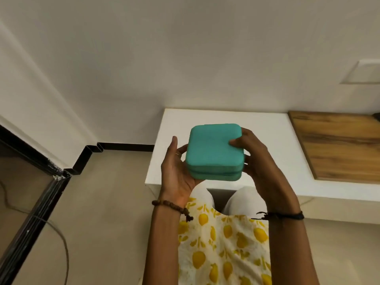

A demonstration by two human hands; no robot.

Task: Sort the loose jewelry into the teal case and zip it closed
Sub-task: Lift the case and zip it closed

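Observation:
The teal case (213, 150) is a square, rounded box with its lid down, held in the air above the near edge of the white table (273, 153). My left hand (177, 173) cups its left side and underside from below. On the right, my right hand (257, 159) grips the case, with the thumb pressed on the lid's right part. The zip seam runs along the front side as a thin groove. No loose jewelry shows anywhere.
A wooden board (339, 145) lies on the table's right part. A white wall stands behind. To the left are a beige floor, a black skirting (123, 146) and a cable (61, 239). My lap in a yellow-print cloth (224, 243) is below.

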